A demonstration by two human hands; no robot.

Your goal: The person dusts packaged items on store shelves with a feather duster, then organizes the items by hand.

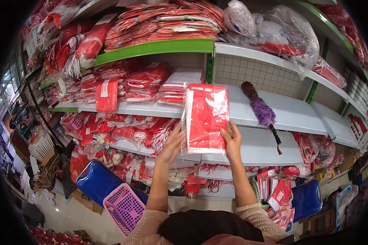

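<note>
both hands grip 1 red packet point(205, 118) at centre, upright before the shelf point(290, 112): left hand point(172, 145) at its 7 o'clock, right hand point(232, 140) at 5. duster point(261, 110) lies at 3 o'clock.

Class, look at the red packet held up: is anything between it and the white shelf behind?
Nothing visible. The left hand and right hand hold the red packet before the white shelf, bare beside it; the purple duster lies further right.
</note>
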